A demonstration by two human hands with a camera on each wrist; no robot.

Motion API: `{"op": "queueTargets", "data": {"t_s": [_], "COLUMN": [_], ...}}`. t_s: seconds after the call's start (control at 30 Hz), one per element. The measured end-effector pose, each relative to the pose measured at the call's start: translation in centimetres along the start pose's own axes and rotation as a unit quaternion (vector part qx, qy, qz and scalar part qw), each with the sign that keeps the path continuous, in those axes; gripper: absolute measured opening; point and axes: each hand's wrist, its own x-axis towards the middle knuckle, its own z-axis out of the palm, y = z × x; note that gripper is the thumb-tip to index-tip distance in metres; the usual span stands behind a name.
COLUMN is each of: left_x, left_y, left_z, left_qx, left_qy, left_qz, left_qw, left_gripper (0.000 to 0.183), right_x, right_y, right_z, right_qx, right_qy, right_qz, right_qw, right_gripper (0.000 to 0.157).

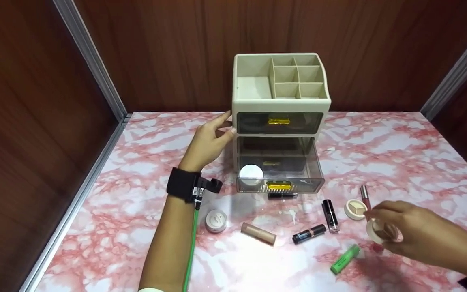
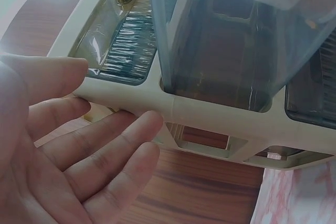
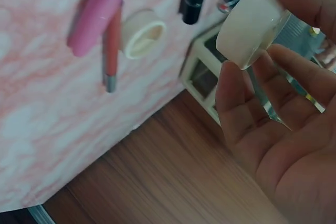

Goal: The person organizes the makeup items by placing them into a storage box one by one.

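Observation:
My right hand (image 1: 410, 229) pinches a round cream makeup pot (image 3: 252, 27) between thumb and fingertips, above the table's right side. A similar pot (image 1: 356, 209) with a sectioned beige inside lies just beyond it, beside a red lip gloss tube (image 1: 365, 196). With relaxed fingers, my left hand (image 1: 211, 142) touches the left side of a cream drawer organizer (image 1: 281, 106). Its clear middle drawer (image 1: 294, 185) is pulled out, and a white round jar (image 1: 251, 173) sits inside. The top drawer (image 1: 258, 123) is closed.
In front of the organizer lie a white-lidded jar (image 1: 216, 221), a beige tube (image 1: 258, 234), black tubes (image 1: 309, 234) and a green tube (image 1: 345, 258). A pink tube (image 3: 100, 14) shows in the right wrist view. Wooden panels (image 1: 156, 52) stand behind and beside the marbled table.

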Motion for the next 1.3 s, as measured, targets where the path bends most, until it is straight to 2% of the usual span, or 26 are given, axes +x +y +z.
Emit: {"op": "queueTargets", "data": {"t_s": [0.17,0.4,0.67,0.87,1.3], "left_x": [-0.1,-0.1,-0.1,0.0,0.1], "left_y": [0.0,0.0,0.0,0.1,0.1], "left_z": [-0.1,-0.1,0.0,0.1,0.0], "left_qx": [-0.003,-0.007,-0.006,-0.007,-0.012], "left_qy": [0.001,-0.005,-0.004,-0.005,-0.005], "left_qz": [0.001,0.001,-0.004,0.002,0.0], "left_qw": [1.0,1.0,1.0,1.0,0.9999], "left_gripper": [0.048,0.049,0.05,0.049,0.049], "right_x": [1.1,2.7,5.9,9.0,16.8], "right_y": [-0.2,-0.5,-0.5,-0.2,-1.3], "right_z": [-1.1,-2.5,-3.9,-5.0,-3.2], "right_qx": [-0.013,-0.009,0.008,0.021,0.078], "right_qy": [0.018,0.006,0.033,0.062,0.001], "right_qz": [-0.009,-0.007,-0.058,-0.085,-0.113], "right_qw": [1.0,1.0,0.998,0.994,0.991], "right_gripper": [0.058,0.062,0.057,0.053,0.042]}}
